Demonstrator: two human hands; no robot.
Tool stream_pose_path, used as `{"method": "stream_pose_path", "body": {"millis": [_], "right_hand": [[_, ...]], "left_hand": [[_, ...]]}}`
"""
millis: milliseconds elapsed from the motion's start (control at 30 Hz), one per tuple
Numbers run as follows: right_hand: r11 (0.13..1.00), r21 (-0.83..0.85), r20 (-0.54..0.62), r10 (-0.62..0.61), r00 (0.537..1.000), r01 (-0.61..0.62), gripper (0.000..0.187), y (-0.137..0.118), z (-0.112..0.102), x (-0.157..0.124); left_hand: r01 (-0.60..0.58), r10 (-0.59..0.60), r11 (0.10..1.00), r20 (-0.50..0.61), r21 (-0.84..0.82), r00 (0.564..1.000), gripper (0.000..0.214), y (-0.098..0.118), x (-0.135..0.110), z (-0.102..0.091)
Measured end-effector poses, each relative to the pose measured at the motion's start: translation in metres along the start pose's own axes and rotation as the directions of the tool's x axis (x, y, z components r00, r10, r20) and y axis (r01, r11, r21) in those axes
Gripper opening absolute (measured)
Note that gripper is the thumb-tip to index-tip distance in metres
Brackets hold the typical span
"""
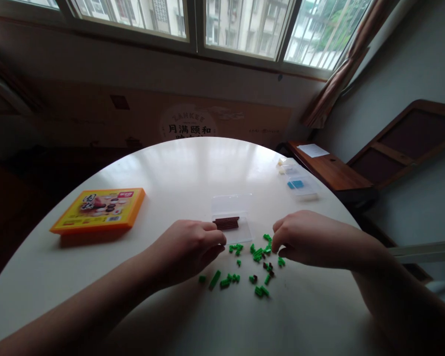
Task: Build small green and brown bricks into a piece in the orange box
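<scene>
My left hand [196, 241] is closed, its thumb and fingers curled together at the left edge of an open clear plastic box [246, 232]. Anything in those fingers is hidden. Several dark brown ridged strips [228, 223] lie side by side inside the box. To the right, my right hand [300, 237] points its closed fingertips down beside a cluster of small green plastic blocks [258, 254]; what it pinches is hidden. A few small brown blocks [269, 267] are mixed among the scattered green ones. Closer to me lies a longer green block [214, 280].
An orange and yellow game box [102, 207] lies at the left of the round white table [178, 168]. Clear plastic containers [300, 184], one with a blue piece, stand at the back right. Beyond the table's edge is a wooden bench [333, 170] with paper on it.
</scene>
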State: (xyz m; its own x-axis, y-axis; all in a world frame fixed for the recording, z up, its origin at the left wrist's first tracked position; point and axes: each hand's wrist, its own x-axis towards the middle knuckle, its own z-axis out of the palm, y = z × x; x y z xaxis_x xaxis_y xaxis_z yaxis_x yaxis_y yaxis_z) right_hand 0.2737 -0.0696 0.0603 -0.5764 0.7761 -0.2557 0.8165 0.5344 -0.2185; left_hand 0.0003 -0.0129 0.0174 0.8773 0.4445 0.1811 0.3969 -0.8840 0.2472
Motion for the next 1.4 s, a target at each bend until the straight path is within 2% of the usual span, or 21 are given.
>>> {"method": "stream_pose_path", "body": {"millis": [133,233,467,633,933,1067,1133,1267,1400], "right_hand": [[0.994,-0.056,-0.036,0.090,0.995,-0.092,0.025,0.015,0.002,-0.003],[0.996,-0.029,-0.027,0.080,0.996,-0.081,0.024,0.019,0.004,-0.003],[0.998,-0.056,-0.017,0.034,0.999,-0.034,0.021,0.012,0.008,0.004],[0.993,-0.107,-0.010,0.053,0.999,-0.054,0.015,0.008,0.011,0.008],[0.978,-0.172,-0.038,0.110,0.993,-0.115,0.018,0.003,0.014,0.009],[0.978,-0.187,-0.041,0.082,0.996,-0.088,0.018,0.003,0.013,0.009],[0.981,-0.181,-0.083,0.050,0.995,-0.065,0.019,0.002,0.008,0.007],[0.996,-0.077,-0.245,0.029,0.969,-0.049,0.020,-0.003,-0.002,0.006],[0.997,0.060,-0.349,0.072,0.934,-0.054,0.017,-0.005,0.004,0.020]], "left_hand": [[-0.034,0.034,0.999,-0.017,-0.010,0.999,0.020,0.000,0.001,-0.001],[-0.041,0.041,0.999,-0.033,-0.004,0.999,0.020,-0.001,0.001,-0.001],[-0.040,0.040,0.999,-0.019,0.001,0.999,0.019,-0.001,0.001,-0.002],[-0.015,0.015,1.000,-0.040,-0.002,0.999,0.019,-0.003,0.000,-0.002],[0.000,-0.001,1.000,-0.039,-0.025,0.999,0.020,-0.003,0.001,-0.001],[-0.001,0.000,1.000,-0.041,-0.016,0.999,0.019,-0.002,0.001,-0.002],[-0.004,0.004,1.000,-0.042,-0.009,0.999,0.020,-0.002,0.002,-0.003],[0.003,-0.003,1.000,-0.046,-0.005,0.999,0.020,-0.002,0.001,-0.002],[0.008,-0.008,1.000,-0.044,-0.015,0.999,0.019,-0.004,0.001,0.000]]}}
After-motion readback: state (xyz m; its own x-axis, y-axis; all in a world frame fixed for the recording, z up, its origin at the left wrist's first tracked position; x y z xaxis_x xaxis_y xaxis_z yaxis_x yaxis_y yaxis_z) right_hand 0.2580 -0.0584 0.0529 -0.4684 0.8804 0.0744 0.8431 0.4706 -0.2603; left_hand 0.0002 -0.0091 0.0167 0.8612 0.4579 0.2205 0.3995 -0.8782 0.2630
